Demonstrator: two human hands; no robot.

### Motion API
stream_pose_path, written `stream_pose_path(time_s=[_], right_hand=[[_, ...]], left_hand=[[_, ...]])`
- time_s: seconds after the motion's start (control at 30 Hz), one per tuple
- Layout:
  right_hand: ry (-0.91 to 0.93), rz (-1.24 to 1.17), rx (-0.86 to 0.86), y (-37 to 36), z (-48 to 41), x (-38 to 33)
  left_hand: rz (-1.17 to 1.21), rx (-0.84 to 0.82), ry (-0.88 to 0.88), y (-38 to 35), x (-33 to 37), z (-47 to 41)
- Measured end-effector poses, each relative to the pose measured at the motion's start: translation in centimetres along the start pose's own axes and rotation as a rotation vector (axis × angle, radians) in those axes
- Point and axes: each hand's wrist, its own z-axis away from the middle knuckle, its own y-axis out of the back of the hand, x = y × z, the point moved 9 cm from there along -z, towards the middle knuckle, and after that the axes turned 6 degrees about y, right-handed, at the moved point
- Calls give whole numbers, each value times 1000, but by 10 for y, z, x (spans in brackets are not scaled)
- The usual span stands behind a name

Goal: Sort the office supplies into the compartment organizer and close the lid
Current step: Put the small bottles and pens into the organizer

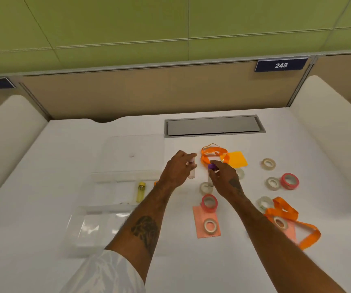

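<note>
A clear compartment organizer (98, 210) lies open at the left of the white desk, its lid (132, 153) folded back behind it. A yellow-capped vial (141, 191) lies in one compartment. My left hand (177, 171) holds a clear vial (192, 171) just right of the organizer. Close beside it, my right hand (223, 176) holds a purple-capped vial (211, 167). Tape rolls lie scattered: a red one (209, 203) and a pale one (210, 226) on a pink note (202, 220). An orange ribbon (212, 154) sits behind my hands.
More tape rolls (268, 164) and a red roll (290, 181) lie at the right, with a second orange ribbon (293, 220). A yellow sticky note (237, 159) lies by the far ribbon. A grey cable hatch (212, 125) is at the back; white dividers flank the desk.
</note>
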Motion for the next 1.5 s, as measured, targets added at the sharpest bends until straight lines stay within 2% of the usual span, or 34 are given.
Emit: stream_pose_path(time_s=[0.3, 0.53, 0.87, 1.37, 1.5], right_hand=[[6, -35, -82, -79, 4, -93], [11, 43, -70, -107, 12, -123], [38, 76, -103, -128, 16, -133], [84, 265, -244, -161, 20, -134], [56, 290, -232, -160, 23, -126]], left_hand=[[11, 71, 109, 80, -100, 43], [4, -27, 184, 80, -145, 61], [-187, -136, 193, 63, -162, 68], [-529, -38, 97, 83, -173, 64], [-616, -17, 82, 82, -173, 63]])
